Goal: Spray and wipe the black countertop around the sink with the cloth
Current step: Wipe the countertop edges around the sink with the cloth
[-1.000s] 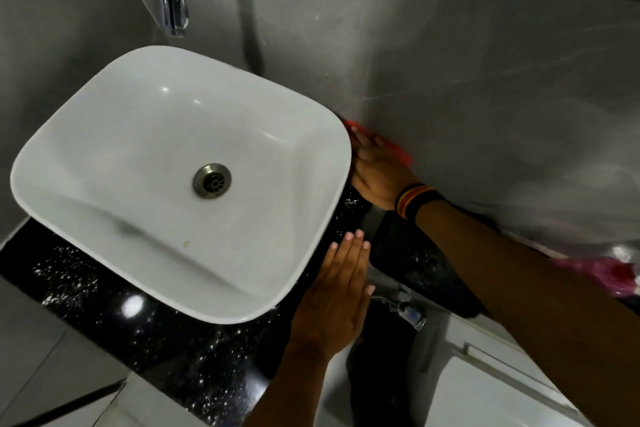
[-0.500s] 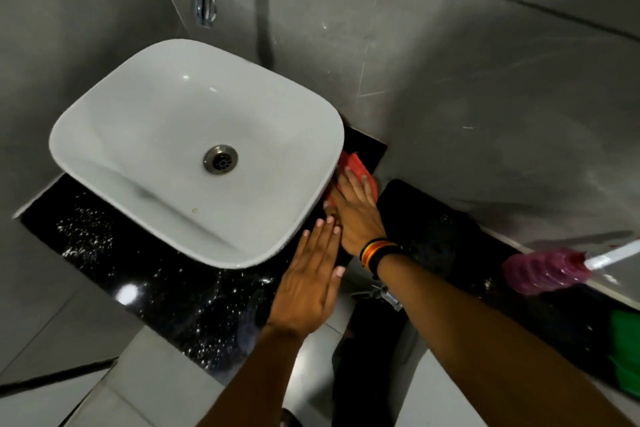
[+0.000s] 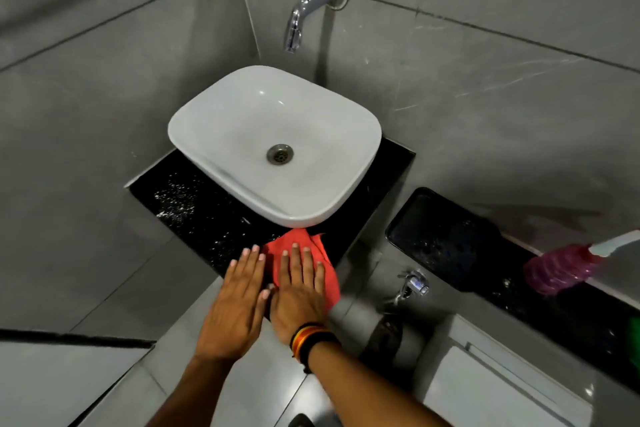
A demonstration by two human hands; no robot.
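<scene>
A white basin (image 3: 221,135) stands on a black speckled countertop (image 3: 194,211) set in a grey tiled corner. A red cloth (image 3: 294,246) lies flat on the countertop's front right corner, just in front of the basin. My right hand (image 3: 299,295), with a striped band at the wrist, presses flat on the cloth with fingers spread. My left hand (image 3: 235,305) rests flat beside it on the counter's front edge, fingertips touching the cloth's left edge, holding nothing.
A chrome tap (image 3: 304,10) juts from the wall above the basin. To the right a lower black ledge (image 3: 450,239) carries a pink spray bottle (image 3: 561,267) lying down. A small chrome valve (image 3: 414,284) and a white toilet cistern (image 3: 502,381) sit below it.
My right hand has dragged the red cloth from the wall side of the basin, along its right side, to the front corner. My left hand has stayed on the counter's front edge. The view has pulled back.
</scene>
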